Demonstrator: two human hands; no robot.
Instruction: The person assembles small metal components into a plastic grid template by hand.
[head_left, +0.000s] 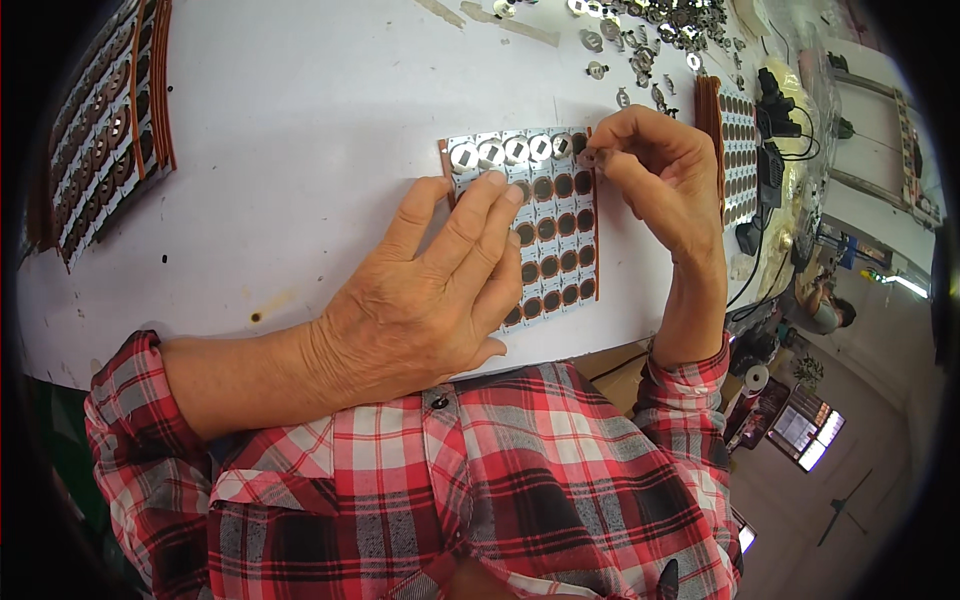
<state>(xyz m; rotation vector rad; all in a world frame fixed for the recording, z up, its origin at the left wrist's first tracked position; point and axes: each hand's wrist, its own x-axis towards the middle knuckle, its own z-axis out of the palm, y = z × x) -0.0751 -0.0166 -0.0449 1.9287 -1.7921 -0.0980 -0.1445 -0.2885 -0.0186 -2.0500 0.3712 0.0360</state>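
A flat panel of small round circuit boards [556,203] with a brown edge lies on the white table, its dark discs set in rows. Along its far row sit several shiny silver discs [515,150] with dark centres. My left hand [415,285] lies over the panel's left part, fingers stretched out and apart, hiding the boards beneath. At the far right corner, thumb and forefinger of my right hand [660,175] pinch a small round metal piece [588,158]. It is at the end of the silver row; whether it touches the panel I cannot tell.
Loose metal pieces [640,60] are scattered at the far right. A stack of similar panels [738,150] stands right of my right hand, near black plugs and cables [775,110]. Another stack of panels [110,130] is at the far left. The white table [280,120] carries dark specks.
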